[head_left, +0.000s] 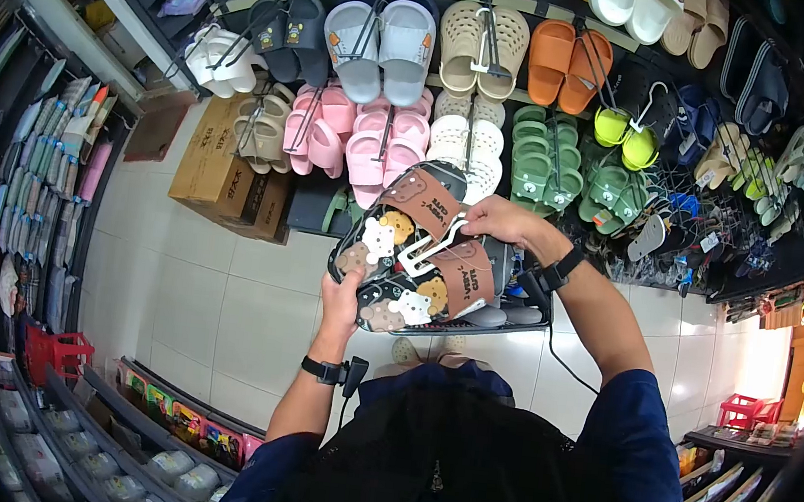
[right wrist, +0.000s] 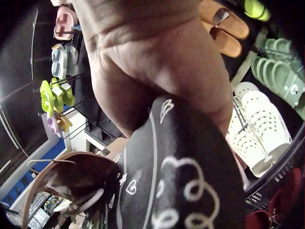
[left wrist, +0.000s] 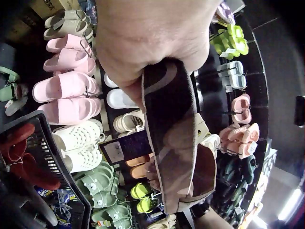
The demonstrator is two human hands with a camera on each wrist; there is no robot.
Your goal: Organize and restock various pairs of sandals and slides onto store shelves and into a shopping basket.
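Note:
A pair of dark slippers (head_left: 378, 293) with brown straps and bear figures is held above a black basket. The left hand (head_left: 342, 302) grips their figure-covered end, thumb on top; the left wrist view shows this hand (left wrist: 152, 38) closed around a dark slipper (left wrist: 169, 129). At the opposite side, the right hand (head_left: 503, 220) has its fingers bent beside a white hanger (head_left: 432, 244). In the right wrist view this hand (right wrist: 157, 67) grips a black slipper (right wrist: 176, 167) with white drawings. Both hands' fingertips are largely hidden.
The black basket (left wrist: 47, 138) holds red and grey footwear. Racks of slippers stand ahead, with pink slides (head_left: 369, 145), white clogs (head_left: 467, 145) and green slides (head_left: 547, 158). Cardboard boxes (head_left: 210, 162) stand at the left on the tiled floor (head_left: 193, 278). Shelves line both sides.

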